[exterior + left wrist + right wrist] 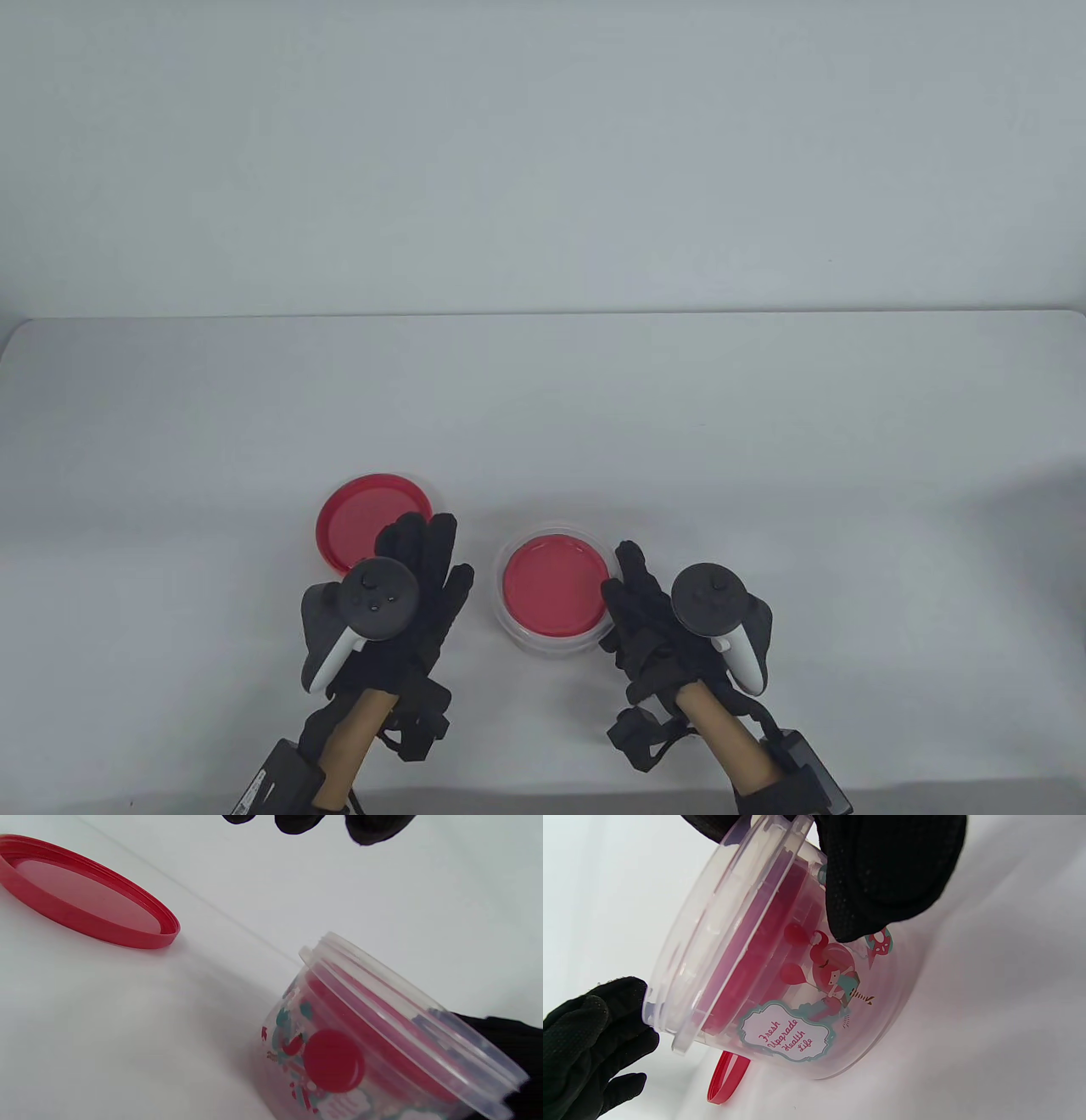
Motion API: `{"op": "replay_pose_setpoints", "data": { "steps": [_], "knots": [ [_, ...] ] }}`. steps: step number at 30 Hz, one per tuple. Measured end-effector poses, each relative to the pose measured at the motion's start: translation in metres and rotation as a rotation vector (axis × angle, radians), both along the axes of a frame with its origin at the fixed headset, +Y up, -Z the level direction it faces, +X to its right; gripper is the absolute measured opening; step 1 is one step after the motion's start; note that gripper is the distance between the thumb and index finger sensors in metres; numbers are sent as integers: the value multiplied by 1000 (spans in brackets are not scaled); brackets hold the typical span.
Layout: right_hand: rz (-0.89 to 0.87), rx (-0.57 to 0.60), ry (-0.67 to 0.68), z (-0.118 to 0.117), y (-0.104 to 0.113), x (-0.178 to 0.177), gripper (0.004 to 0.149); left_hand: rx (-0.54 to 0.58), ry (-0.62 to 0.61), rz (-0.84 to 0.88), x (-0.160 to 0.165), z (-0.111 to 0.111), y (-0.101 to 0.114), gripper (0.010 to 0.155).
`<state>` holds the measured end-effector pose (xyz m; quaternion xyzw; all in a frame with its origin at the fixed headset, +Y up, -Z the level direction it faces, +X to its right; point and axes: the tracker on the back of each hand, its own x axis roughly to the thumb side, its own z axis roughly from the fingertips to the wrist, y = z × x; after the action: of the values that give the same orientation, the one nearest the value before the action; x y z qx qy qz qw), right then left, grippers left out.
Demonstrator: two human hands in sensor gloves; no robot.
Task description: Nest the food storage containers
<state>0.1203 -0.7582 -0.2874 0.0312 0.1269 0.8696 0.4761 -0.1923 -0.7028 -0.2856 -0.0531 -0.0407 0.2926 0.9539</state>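
Observation:
A clear printed container (543, 642) stands on the table with a smaller red-lidded container (553, 587) nested inside it. A loose red lid (365, 514) lies to its left. My right hand (624, 579) grips the clear container at its right rim; in the right wrist view its fingers (882, 878) press on the printed wall (797, 1014). My left hand (433, 552) is open and empty between the lid and the container, fingers spread. In the left wrist view the lid (85, 899) and the container (382, 1035) both show.
The white table (764, 441) runs wide behind and to both sides of the objects, ending at a back edge against a pale wall. Nothing else stands on it.

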Motion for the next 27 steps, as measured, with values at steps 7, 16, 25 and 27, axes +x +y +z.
{"op": "replay_pose_setpoints", "data": {
  "steps": [7,16,25,27],
  "knots": [
    [1,-1,0,0,0,-1,62,-132,240,118,-41,-46,15,69],
    [0,-10,6,0,1,-1,62,-482,566,-213,-71,-75,-25,77],
    [6,-19,15,0,1,-1,63,-638,680,-432,-69,-84,-55,66],
    [7,-20,17,0,1,-1,63,-651,701,-480,-67,-86,-58,59]
  ]
}}
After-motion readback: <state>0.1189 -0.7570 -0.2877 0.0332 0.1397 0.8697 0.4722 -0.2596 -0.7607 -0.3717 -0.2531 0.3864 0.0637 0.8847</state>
